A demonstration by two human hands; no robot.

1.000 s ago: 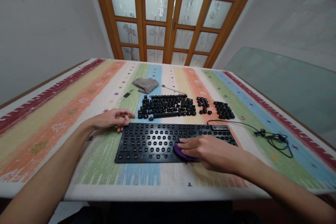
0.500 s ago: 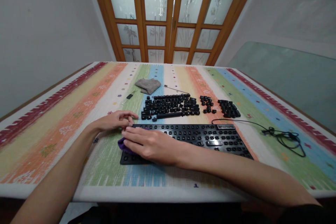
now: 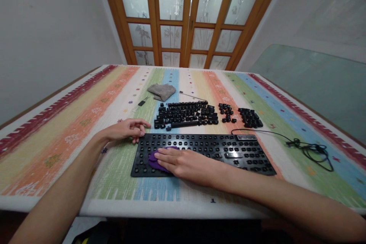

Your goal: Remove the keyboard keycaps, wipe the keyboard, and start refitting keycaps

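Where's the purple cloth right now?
In the head view, the purple cloth is pressed under the fingers of the right hand, on the left part of the black keyboard.

The keyboard base [image 3: 211,147] is smooth black plastic, glossy enough to throw back a bright glare; the loose keycaps [image 3: 185,112] look plastic with a duller sheen. The purple cloth [image 3: 154,161] is matt fabric, the grey cloth [image 3: 161,90] rougher-looking, the tablecloth [image 3: 114,95] woven and unshiny. Behind, smooth wooden door frames [image 3: 204,25] hold translucent glass panes [image 3: 170,4]
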